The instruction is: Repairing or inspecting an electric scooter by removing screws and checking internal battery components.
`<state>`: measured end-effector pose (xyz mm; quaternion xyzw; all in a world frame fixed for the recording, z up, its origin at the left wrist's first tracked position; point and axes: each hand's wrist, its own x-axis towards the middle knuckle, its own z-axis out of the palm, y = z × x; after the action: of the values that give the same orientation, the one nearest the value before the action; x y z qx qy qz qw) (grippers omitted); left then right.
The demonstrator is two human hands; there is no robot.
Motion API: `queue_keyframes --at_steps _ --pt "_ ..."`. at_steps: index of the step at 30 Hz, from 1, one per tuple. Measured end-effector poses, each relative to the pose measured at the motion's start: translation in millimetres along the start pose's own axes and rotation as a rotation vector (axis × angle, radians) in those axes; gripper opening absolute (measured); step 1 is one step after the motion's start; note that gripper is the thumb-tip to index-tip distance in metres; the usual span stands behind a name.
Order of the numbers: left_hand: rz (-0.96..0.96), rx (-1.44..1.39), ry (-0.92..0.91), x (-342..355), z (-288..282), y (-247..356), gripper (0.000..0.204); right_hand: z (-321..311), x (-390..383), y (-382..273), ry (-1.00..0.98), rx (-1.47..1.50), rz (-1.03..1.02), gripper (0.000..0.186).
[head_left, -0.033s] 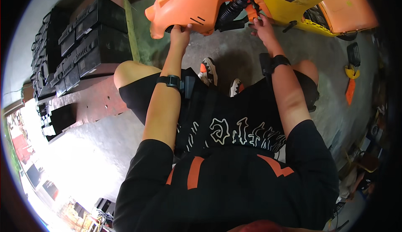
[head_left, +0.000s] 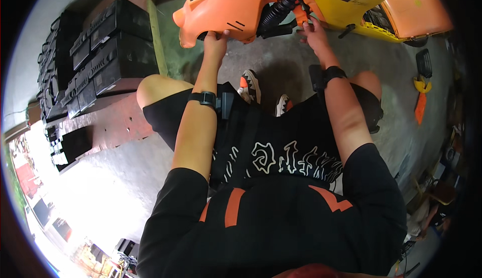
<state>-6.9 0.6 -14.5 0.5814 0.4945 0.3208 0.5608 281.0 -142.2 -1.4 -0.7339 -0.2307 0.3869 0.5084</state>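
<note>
In front of me is an orange and yellow scooter. My left hand (head_left: 215, 42) is at the lower edge of its rounded orange cover (head_left: 228, 7), fingers hooked into an opening and partly hidden, thumb side against the outside. A black coil-spring shock absorber (head_left: 279, 12) sits between that cover and the yellow panel (head_left: 346, 2). Just right of the shock's lower end, my right hand (head_left: 316, 34) reaches up to a small orange bracket (head_left: 300, 16) with its fingers apart. Whether its fingertips press on the bracket is too small to tell.
Black cases (head_left: 113, 42) with handles are stacked on my left. A black and yellow object with an orange blade-like end (head_left: 420, 108) lies on the floor at right. Assorted clutter (head_left: 437, 192) lines the far right. Both my feet rest on the concrete below the scooter.
</note>
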Motion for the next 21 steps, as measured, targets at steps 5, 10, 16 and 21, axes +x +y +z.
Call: queue_keyframes --at_steps 5,10,16,21 --pt "0.072 -0.064 -0.008 5 4 7 0.022 5 4 -1 0.066 0.069 -0.027 0.042" --pt "0.062 -0.026 -0.042 5 5 7 0.019 6 3 8 0.097 0.095 -0.048 0.041" --pt "-0.030 -0.162 -0.033 3 6 5 0.020 10 4 12 0.118 0.129 -0.036 0.041" --pt "0.027 -0.050 -0.026 6 3 -1 0.020 12 6 13 0.109 0.346 0.003 0.038"
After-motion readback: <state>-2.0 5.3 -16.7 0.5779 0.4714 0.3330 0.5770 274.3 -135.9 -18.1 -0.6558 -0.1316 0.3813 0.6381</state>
